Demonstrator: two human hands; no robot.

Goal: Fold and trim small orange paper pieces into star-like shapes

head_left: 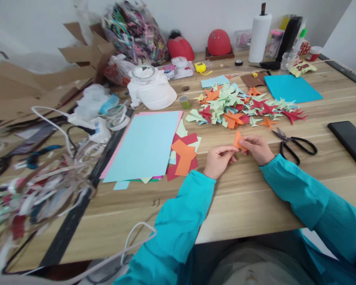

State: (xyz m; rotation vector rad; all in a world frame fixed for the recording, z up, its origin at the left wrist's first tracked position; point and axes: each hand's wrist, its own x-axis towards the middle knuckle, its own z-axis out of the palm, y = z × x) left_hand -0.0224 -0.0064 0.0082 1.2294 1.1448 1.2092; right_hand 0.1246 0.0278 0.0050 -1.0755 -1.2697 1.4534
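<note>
Orange paper [237, 141]: a small folded piece, up between my two hands in front of me, over the near half of the desk [240, 194], with a point of it standing up above my fingertips.
Right hand [258, 149]: thumb and finger pinched on the piece from its right side, the grip narrow.
Left hand [221, 160]: fingertips drawn together at its lower left edge, also holding it; how firmly, I cannot tell.
Fold: I judge that I am partway through shaping this one, though the creases are too small to read.
Next move: it seems to call for one hand to keep the piece steady while the other lines up an edge and presses the crease flat.
Folded pieces [228, 97]: a loose, pointed heap beyond my hands, in pale green, red, orange and a little blue.
Orange strips [185, 162]: lying flat to the left of my left hand, over red paper [191, 139], beside the pale blue sheet [145, 146].
Scissors [285, 138]: just right of my right hand, blades parted, touched by neither hand.
Phone [350, 142]: face up, farther right.
</note>
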